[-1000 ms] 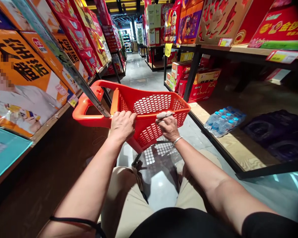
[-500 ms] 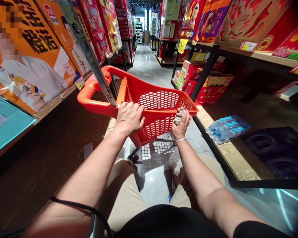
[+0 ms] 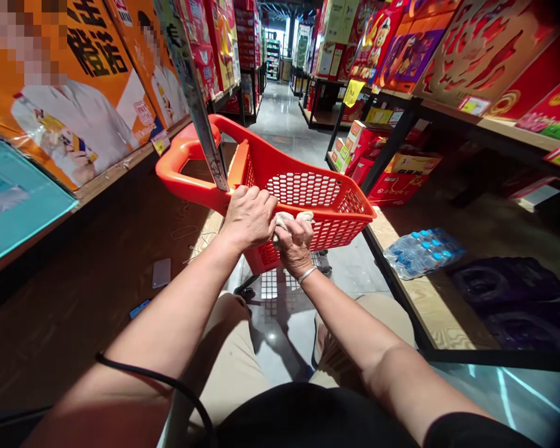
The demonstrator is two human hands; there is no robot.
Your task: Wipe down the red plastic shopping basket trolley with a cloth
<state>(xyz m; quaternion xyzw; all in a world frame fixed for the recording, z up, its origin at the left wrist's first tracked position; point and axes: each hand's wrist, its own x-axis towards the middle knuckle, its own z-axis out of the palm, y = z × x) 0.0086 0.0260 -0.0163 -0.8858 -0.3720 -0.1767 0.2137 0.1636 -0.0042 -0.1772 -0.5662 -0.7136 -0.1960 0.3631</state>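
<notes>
A red plastic shopping cart (image 3: 303,155) with a perforated basket stands in front of me, its long side toward me. My left hand (image 3: 251,214) is closed over the near rim, close to the handle end. Beside it, my right hand (image 3: 297,244) grips a whitish cloth (image 3: 304,216) and presses it to the near side just under the rim. Part of the cloth is hidden by the fingers. A scuffed metal post (image 3: 200,106) crosses in front of the cart's handle.
Orange boxes (image 3: 107,99) line the left shelf, with a teal box (image 3: 18,199) nearer. On the right, shrink-wrapped bottles (image 3: 424,252) lie on a low wooden shelf. Red gift boxes (image 3: 396,180) stand behind the cart. A tiled aisle (image 3: 280,118) runs ahead between shelves.
My right hand has slid the cloth leftward along the cart's near side, from the far end to beside my left hand. My left hand keeps its grip on the rim.
</notes>
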